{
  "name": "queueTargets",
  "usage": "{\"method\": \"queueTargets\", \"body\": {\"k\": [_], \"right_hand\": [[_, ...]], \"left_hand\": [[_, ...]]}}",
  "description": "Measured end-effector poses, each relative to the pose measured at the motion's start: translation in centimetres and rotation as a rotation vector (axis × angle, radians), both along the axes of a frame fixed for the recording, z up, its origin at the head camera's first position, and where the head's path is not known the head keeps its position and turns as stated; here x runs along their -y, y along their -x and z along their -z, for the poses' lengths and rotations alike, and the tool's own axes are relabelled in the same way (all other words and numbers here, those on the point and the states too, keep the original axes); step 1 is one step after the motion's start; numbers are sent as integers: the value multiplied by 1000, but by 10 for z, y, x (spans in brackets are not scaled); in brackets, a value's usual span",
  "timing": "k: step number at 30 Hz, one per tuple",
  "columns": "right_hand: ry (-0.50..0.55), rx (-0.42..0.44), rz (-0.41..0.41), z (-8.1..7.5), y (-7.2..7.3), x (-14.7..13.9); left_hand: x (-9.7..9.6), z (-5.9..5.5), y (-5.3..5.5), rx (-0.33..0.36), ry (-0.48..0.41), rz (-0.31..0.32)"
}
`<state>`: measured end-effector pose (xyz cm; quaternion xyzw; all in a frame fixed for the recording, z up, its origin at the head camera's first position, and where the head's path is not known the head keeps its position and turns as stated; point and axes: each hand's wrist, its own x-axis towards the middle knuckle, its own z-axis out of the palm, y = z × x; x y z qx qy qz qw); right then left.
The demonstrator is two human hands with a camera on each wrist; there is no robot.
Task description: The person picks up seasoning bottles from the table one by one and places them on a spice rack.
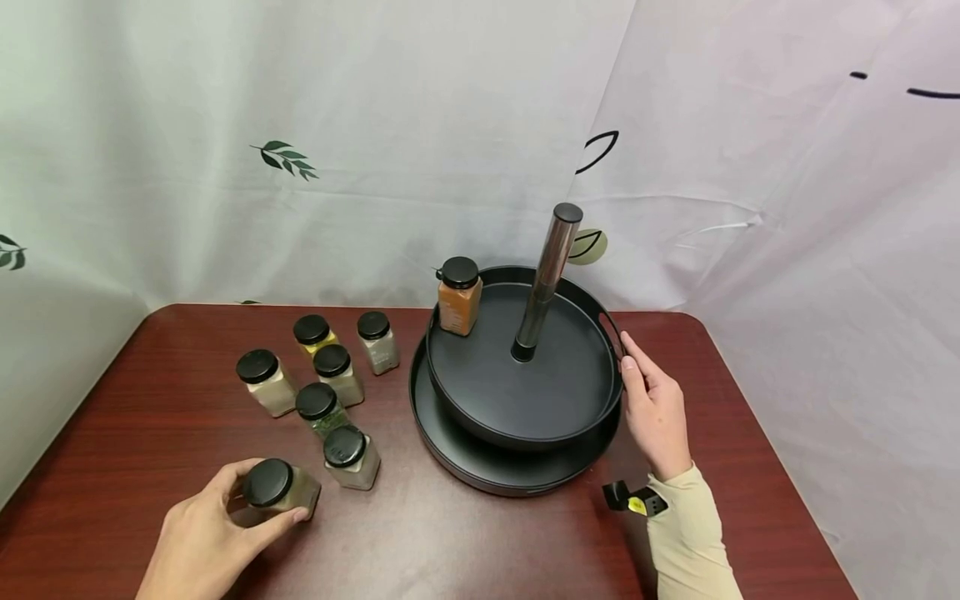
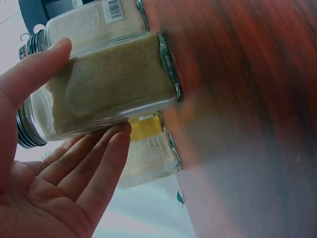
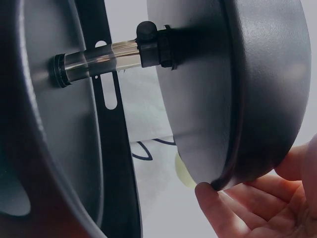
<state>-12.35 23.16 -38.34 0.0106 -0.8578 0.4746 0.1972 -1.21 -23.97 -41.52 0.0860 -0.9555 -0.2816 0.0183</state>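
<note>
My left hand [image 1: 206, 521] grips a square glass spice jar [image 1: 288, 492] with a black lid at the front left, thumb on one side and fingers on the other. In the left wrist view, this jar [image 2: 111, 79] holds a brownish powder, and its base is close to the table. On the right, my right hand [image 1: 656, 408] holds the edge of the upper tray [image 1: 480, 392] of a black two-tier stand. Fingers and thumb lie along that tray's outer wall [image 3: 277, 84] in the right wrist view. An orange spice jar [image 1: 459, 308] stands on the upper tray.
Several black-lidded spice jars [image 1: 351, 458] stand grouped between my left hand and the stand. The wider lower tray [image 1: 487, 479] sits on the brown table [image 1: 420, 550]. A metal pole [image 1: 543, 287] rises from the upper tray. White patterned cloth [image 1: 420, 108] hangs behind.
</note>
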Motion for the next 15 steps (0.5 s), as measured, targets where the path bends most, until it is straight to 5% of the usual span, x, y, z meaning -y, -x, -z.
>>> {"method": "queueTargets", "body": {"k": [15], "right_hand": [[-2, 0, -5, -1, -1, 0]], "left_hand": [[4, -7, -4, -34, 14, -57]]}}
